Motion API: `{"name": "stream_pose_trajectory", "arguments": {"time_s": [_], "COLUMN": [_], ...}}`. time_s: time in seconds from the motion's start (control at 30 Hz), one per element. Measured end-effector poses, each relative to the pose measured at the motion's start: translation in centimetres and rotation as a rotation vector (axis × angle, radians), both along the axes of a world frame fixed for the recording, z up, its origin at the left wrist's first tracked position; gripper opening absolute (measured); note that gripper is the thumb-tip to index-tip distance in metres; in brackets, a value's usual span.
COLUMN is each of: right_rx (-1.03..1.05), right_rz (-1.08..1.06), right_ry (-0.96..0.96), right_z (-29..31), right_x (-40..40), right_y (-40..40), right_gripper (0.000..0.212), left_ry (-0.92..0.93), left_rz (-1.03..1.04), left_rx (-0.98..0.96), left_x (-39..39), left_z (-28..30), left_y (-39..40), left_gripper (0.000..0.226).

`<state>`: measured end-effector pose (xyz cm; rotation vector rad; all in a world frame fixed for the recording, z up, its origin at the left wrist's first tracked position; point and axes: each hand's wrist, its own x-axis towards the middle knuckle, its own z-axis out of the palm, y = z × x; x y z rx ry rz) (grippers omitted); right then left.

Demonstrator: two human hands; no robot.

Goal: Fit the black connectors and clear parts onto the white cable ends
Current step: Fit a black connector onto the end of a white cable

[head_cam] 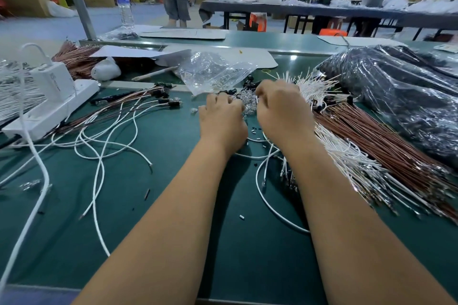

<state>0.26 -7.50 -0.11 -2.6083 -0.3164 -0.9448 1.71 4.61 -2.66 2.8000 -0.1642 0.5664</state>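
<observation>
— Head view: hands?
— Left hand [221, 119] and right hand [282, 109] side by side mid-bench [173, 205], fingers curled over the clear parts [247, 101]; grip hidden, cannot tell.
— Cables, connectors?
— White cable ends [312, 86] near right edge; black connectors [250, 84] just behind hands.

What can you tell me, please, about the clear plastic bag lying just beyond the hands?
The clear plastic bag is a thin, crinkled, glossy film pouch lying slumped on the green table, partly over a white sheet. Small clear parts show through it. Its near edge reaches the loose pile of clear and black pieces; neither hand touches it.
</observation>
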Motion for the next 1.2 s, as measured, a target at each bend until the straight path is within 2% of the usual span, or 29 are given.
{"name": "stream_pose_trajectory", "arguments": {"time_s": [0.1, 0.17, 0.23, 0.33, 0.47, 0.57, 0.63, 0.73, 0.8, 0.87, 0.93, 1.07, 1.2], "right_rx": [-0.205, -0.238, -0.151, 0.068, 0.188, 0.265, 0.271, 0.083, -0.044, -0.118, -0.149, -0.112, 0.183], "right_rz": [-0.083, -0.099, -0.072, 0.007, -0.061, -0.212, -0.316, -0.382, -0.243, -0.049, 0.048, -0.074, -0.124], "right_ry": [0.264, 0.304, 0.270, 0.157, -0.030, -0.135, -0.157, -0.152, -0.125, -0.051, 0.041, 0.116, 0.227], "right_z": [-1.0, -1.2, -1.1, -0.6, -0.1, 0.3, 0.4, 0.5, 0.6, 0.3, -0.2, -0.2, 1.0], "right_x": [0.2, 0.4, 0.3, 0.1, 0.1, 0.1, 0.1, 0.1, 0.2, 0.3, 0.5, 1.3, 2.8], "right_y": [-0.1, -0.4, -0.3, -0.1, -0.7, -1.6, -2.5, -3.0, -2.4, -1.4, -0.5, -0.4, -1.5], "right_gripper": [0.021, 0.019, 0.021, 0.036, 0.038, 0.039, 0.039, 0.041, 0.043, 0.033, 0.025, 0.019, 0.019], "left_ry": [0.082, 0.050, -0.036, -0.159, -0.214, -0.194, -0.212, -0.212, -0.201, -0.214, -0.221, -0.152, -0.104], "left_rz": [-0.035, -0.052, -0.111, -0.245, -0.255, -0.211, -0.199, -0.283, -0.325, -0.341, -0.336, -0.256, -0.106], "left_rx": [0.011, -0.062, -0.148, -0.155, -0.214, -0.324, -0.344, -0.370, -0.380, -0.373, -0.343, -0.354, -0.373], "left_x": [0.3, 0.4, 0.5, 0.3, 0.3, 0.2, 0.0, -0.3, -0.5, -0.6, -0.4, 0.3, 0.9], "left_z": [-0.4, -0.5, -0.5, -0.2, 0.1, 0.4, 0.6, 0.8, 0.9, 0.9, 0.7, 0.4, 0.2], "left_y": [-0.2, 0.0, 0.1, -0.3, 0.0, 0.5, 0.7, 0.7, 0.5, 0.3, 0.3, 0.6, 0.8], "left_gripper": [0.039, 0.044, 0.054, 0.061, 0.032, 0.026, 0.026, 0.023, 0.023, 0.024, 0.024, 0.023, 0.028]}}
